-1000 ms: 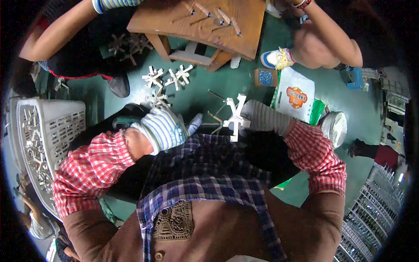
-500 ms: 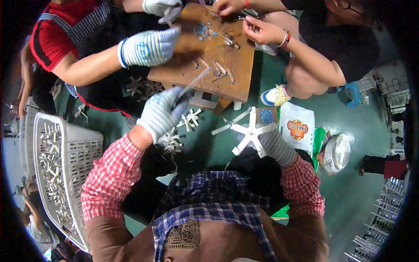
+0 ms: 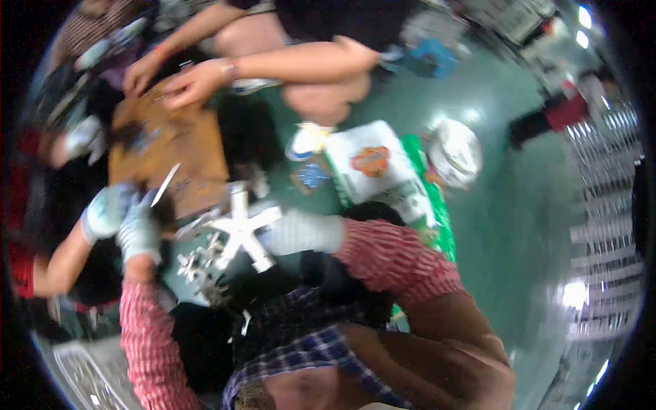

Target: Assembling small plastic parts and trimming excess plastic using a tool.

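My right hand (image 3: 304,232), in a striped glove, is closed on a white star-shaped base (image 3: 240,232) with several flat arms, held in front of my lap. A pale strip (image 3: 166,184) slants up from the fingers of my gloved left hand (image 3: 139,231), which looks closed on it. That hand is at the near left corner of the wooden table (image 3: 198,154). Right beside it, touching or overlapping, is a co-worker's gloved hand (image 3: 104,213). Blur hides the exact finger positions there.
More white star-shaped pieces (image 3: 205,263) lie below the table's near edge. Small bluish parts (image 3: 142,140) are scattered on the tabletop, where another person's bare hands (image 3: 195,83) work. A tray of blue bits (image 3: 312,175), a white printed bag (image 3: 372,160) and a wrapped round bundle (image 3: 454,154) stand to the right.
The view has swung, so the table now appears farther left. My left hand has moved with the strip up against the co-worker's gloved hand. The star-shaped base stays in my right hand.
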Available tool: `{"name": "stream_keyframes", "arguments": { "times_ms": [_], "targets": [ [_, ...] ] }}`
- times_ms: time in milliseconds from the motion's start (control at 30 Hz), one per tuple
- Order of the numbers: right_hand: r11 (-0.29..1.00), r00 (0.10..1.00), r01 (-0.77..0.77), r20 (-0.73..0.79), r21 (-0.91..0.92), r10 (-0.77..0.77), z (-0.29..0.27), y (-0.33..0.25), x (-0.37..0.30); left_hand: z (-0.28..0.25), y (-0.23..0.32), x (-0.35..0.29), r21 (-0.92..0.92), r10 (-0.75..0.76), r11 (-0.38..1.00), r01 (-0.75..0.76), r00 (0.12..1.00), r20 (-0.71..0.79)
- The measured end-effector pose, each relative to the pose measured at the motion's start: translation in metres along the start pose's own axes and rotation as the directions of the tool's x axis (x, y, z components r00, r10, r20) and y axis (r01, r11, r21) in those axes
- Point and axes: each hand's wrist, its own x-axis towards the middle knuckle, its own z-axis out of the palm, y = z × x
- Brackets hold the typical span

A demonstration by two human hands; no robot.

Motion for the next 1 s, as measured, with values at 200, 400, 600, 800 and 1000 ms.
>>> {"name": "stream_keyframes", "arguments": {
  "times_ms": [200, 400, 600, 800, 1000],
  "targets": [
    [0.936, 0.991, -0.086, -0.065, 0.341, 0.115, -0.043, -0.039, 0.036, 0.036, -0.031, 0.019, 0.229, 0.185, 0.963, -0.14, 0.964, -0.193],
    [0.968, 0.982, -0.081, -0.147, 0.236, 0.118, -0.028, -0.026, 0.027, 0.038, -0.035, 0.026, 0.179, 0.235, 0.963, -0.202, 0.953, -0.192],
    [0.936, 0.971, -0.135, -0.144, 0.325, 0.19, -0.028, -0.023, 0.026, 0.04, -0.035, 0.02, 0.095, 0.167, 0.984, -0.152, 0.97, -0.179],
    [0.965, 0.956, -0.108, -0.242, 0.237, 0.167, -0.027, -0.02, 0.029, 0.007, -0.016, 0.009, -0.147, 0.092, 0.983, -0.112, 0.987, -0.133],
    [0.973, 0.972, -0.13, -0.169, 0.193, 0.163, -0.027, -0.019, 0.03, 0.019, -0.022, 0.01, 0.019, 0.159, 0.987, -0.158, 0.978, -0.133]
  ]
}}
